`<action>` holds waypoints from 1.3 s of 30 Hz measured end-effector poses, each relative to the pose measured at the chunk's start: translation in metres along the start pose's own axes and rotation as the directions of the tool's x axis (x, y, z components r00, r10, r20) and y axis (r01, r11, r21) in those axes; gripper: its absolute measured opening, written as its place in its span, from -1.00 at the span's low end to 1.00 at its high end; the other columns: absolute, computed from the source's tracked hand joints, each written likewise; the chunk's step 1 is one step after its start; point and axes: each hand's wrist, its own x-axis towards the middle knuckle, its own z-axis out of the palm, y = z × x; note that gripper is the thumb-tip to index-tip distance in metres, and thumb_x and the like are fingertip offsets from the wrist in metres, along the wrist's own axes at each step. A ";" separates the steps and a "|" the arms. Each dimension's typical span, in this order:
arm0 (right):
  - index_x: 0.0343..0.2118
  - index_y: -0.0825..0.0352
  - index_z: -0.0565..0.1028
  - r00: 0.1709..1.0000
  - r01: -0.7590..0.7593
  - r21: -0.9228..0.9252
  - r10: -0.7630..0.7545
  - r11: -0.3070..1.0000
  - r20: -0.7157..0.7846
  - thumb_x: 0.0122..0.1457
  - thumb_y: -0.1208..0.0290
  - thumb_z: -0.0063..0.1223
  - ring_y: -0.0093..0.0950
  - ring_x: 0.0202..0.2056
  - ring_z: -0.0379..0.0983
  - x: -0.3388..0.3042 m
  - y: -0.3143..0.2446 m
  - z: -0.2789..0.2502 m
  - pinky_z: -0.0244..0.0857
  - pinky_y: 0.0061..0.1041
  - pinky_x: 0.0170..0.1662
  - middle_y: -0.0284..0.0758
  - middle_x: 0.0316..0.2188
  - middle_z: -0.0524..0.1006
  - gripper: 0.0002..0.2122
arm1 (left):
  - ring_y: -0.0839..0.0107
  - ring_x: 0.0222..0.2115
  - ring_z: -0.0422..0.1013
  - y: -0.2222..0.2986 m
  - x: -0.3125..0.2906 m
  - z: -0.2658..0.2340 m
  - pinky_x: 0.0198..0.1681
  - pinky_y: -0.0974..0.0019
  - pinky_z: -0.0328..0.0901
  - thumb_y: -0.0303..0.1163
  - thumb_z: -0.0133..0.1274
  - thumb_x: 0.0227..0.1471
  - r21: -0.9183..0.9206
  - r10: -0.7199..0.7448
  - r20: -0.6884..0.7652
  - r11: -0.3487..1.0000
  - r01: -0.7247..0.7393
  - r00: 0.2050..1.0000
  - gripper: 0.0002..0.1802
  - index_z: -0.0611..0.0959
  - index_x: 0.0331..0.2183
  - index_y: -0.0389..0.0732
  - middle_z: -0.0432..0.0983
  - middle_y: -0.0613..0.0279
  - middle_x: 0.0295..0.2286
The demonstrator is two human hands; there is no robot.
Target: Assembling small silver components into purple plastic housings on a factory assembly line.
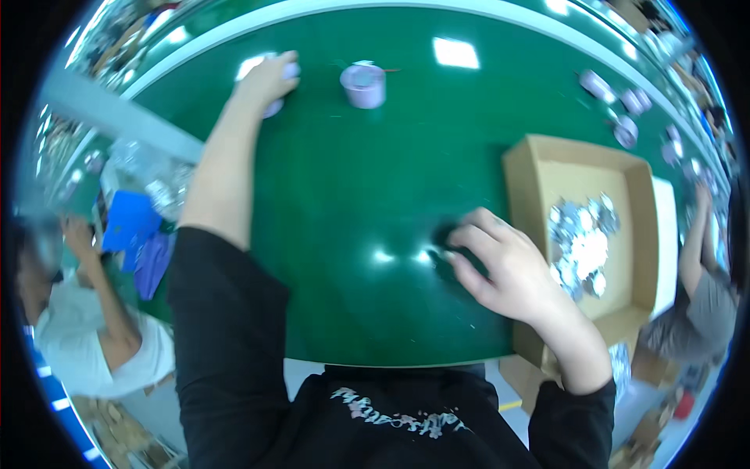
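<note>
The left hand (269, 80) is right on a lilac container (291, 71), far left on the tabletop (375, 180), its fingers too blurred to tell! Gripping the sides squarely looks safest; the right hand (500, 262) hovers, fingers curled but apart.

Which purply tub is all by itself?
The lilac cylinder just right of the left hand. The other lilac pieces are by that hand or grouped at the far right.

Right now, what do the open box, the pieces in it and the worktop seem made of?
Box: probably cardboard, matte, plain tan. Pieces: maybe metal or shiny plastic, silvery with glints. Worktop: glossy green, bright reflections; perhaps rubber or plastic, unclear.
</note>
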 end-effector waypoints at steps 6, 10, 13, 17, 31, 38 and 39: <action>-0.31 0.33 0.49 0.960 0.108 0.105 -0.076 0.989 -0.269 0.23 0.43 0.17 -0.18 -0.28 0.52 0.003 0.005 -0.003 0.46 -0.22 -0.21 -0.22 -0.34 0.45 -0.89 | -0.09 0.05 0.48 -0.050 -0.062 0.005 0.12 -0.01 0.38 -0.21 0.16 0.20 -0.053 0.083 -0.430 0.992 -0.116 0.899 -0.49 0.53 0.16 -0.06 0.48 -0.06 0.08; -0.27 0.33 0.54 0.907 -0.023 -0.071 -0.009 0.997 -0.422 0.22 0.35 0.17 -0.13 -0.24 0.54 -0.002 0.035 -0.034 0.47 -0.19 -0.16 -0.17 -0.31 0.51 -0.84 | -0.05 0.00 0.50 -0.047 -0.108 -0.020 0.08 0.06 0.36 -0.26 0.14 0.23 -0.196 0.022 -0.426 0.974 -0.116 0.905 -0.54 0.53 0.13 -0.13 0.52 -0.03 -0.04; -0.22 0.38 0.57 0.876 -0.351 -0.183 0.253 0.918 -0.410 0.22 0.26 0.12 -0.04 -0.14 0.56 -0.019 0.087 -0.061 0.46 -0.09 -0.04 -0.07 -0.21 0.57 -0.74 | -0.05 -0.02 0.50 -0.030 -0.142 -0.024 0.08 0.08 0.36 -0.28 0.16 0.18 -0.275 0.037 -0.262 0.955 -0.112 0.964 -0.54 0.53 0.09 -0.17 0.54 -0.05 -0.10; -0.17 0.39 0.63 0.794 -0.571 -0.498 0.594 0.653 -0.130 0.12 0.26 0.22 -0.07 -0.05 0.54 -0.051 0.124 -0.079 0.40 -0.15 0.04 -0.07 -0.11 0.60 -0.69 | -0.01 -0.01 0.47 0.010 -0.188 -0.029 0.13 0.09 0.32 -0.35 0.25 0.07 -0.370 0.191 -0.143 0.900 -0.232 0.971 -0.51 0.52 0.04 -0.23 0.52 -0.04 -0.06; -0.15 0.41 0.56 0.806 -0.473 0.122 0.484 0.873 -0.340 0.21 0.33 0.30 -0.59 -0.33 0.54 -0.023 0.088 -0.083 0.45 -0.54 -0.20 -0.32 -0.36 0.62 -0.73 | -0.01 0.01 0.50 0.172 -0.247 0.005 0.04 0.08 0.42 -0.31 0.47 -0.04 -0.720 0.249 -0.460 0.457 -0.522 0.852 -0.44 0.51 -0.06 -0.15 0.52 -0.01 0.05; -0.08 0.46 0.56 0.875 -0.266 0.556 0.439 0.788 -0.203 0.34 0.31 0.23 -0.65 -0.34 0.52 -0.015 0.044 -0.066 0.43 -0.64 -0.24 -0.37 -0.32 0.60 -0.72 | 0.02 0.08 0.50 0.199 -0.243 0.013 0.08 0.10 0.44 -0.40 0.45 -0.07 -0.681 0.313 -0.453 0.482 -0.551 0.834 -0.51 0.61 -0.08 -0.11 0.51 0.01 0.12; -0.07 0.47 0.56 0.878 -0.302 0.645 0.468 0.702 -0.099 0.37 0.32 0.18 -0.64 -0.35 0.54 -0.013 0.037 -0.065 0.44 -0.62 -0.27 -0.36 -0.32 0.60 -0.73 | 0.02 0.08 0.49 0.199 -0.243 0.014 0.09 0.09 0.44 -0.41 0.45 -0.07 -0.671 0.317 -0.441 0.505 -0.543 0.839 -0.45 0.64 0.00 -0.07 0.51 0.02 0.12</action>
